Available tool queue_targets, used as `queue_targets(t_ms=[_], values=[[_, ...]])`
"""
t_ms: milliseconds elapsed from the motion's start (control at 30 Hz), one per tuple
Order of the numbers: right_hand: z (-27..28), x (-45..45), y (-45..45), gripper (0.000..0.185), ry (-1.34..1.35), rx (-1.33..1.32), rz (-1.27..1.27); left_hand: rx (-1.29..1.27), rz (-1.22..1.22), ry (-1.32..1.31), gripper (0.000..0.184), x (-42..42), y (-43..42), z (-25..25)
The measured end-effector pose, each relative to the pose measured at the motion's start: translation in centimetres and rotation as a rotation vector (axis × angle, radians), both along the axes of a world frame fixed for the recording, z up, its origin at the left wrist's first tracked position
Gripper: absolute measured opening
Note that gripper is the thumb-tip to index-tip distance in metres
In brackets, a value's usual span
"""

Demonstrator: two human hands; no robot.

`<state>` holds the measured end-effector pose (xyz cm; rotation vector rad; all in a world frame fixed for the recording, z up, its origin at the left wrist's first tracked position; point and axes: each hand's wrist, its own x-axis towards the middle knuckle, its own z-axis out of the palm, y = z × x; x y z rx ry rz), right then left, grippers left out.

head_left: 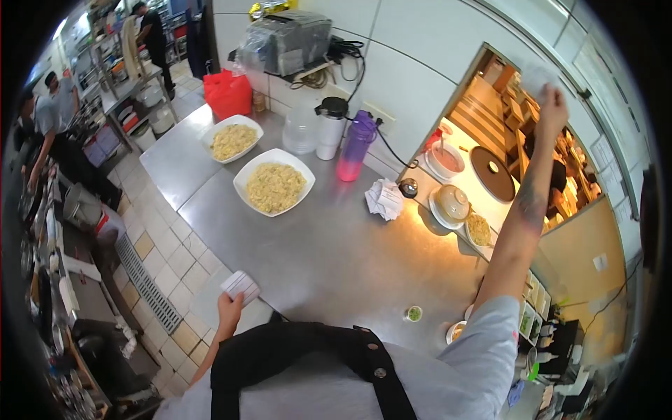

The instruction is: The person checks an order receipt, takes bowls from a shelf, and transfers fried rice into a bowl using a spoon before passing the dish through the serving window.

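My left hand (229, 308) pinches a small stack of printed paper slips (240, 286) over the near left edge of the steel counter (301, 259). Raised far to the upper right, my right hand (553, 110) has its fingers closed on a pale, blurred paper slip (535, 80) in front of the serving window. A crumpled pile of white paper (384, 199) sits at the back of the counter beside a small metal bell (408, 187). Two white square bowls hold fried rice, the nearer rice (274, 187) and the farther rice (233, 142) both left of centre.
A purple-pink bottle (358, 145), a white tumbler (331, 129) and a red bag (227, 94) stand along the wall. On the lit ledge are a lidded pot (451, 204), a soup bowl (445, 160) and a round brown tray (492, 173). Several people work at the left.
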<state>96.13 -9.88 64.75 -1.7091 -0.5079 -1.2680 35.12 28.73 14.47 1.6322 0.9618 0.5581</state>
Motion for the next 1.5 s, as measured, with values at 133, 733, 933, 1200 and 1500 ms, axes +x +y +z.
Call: queue_targets(t_ms=[133,733,933,1200,1500], values=[[4.7,6.9,-9.4,0.034,-0.093,0.329,-0.171,0.061,0.196,0.369,0.029,-5.9,1.5,-0.1],[6.1,1.2,-13.2,0.038,0.136,0.784,-0.158,0.132,0.476,0.500,0.035,-32.2,-3.1,-12.9],[-0.4,-4.0,-12.2,0.034,-0.227,0.533,-0.327,0.116,0.381,0.446,0.036,-30.1,-7.9,-8.0],[-38.0,-31.2,-7.7,0.024,0.680,-0.219,0.315,0.085,0.339,0.167,0.024,-24.5,-10.3,-4.5],[-46.8,-57.3,-27.4,0.042,0.809,-0.498,-0.130,0.208,-0.400,0.394,0.030,-27.9,-26.2,-1.2]])
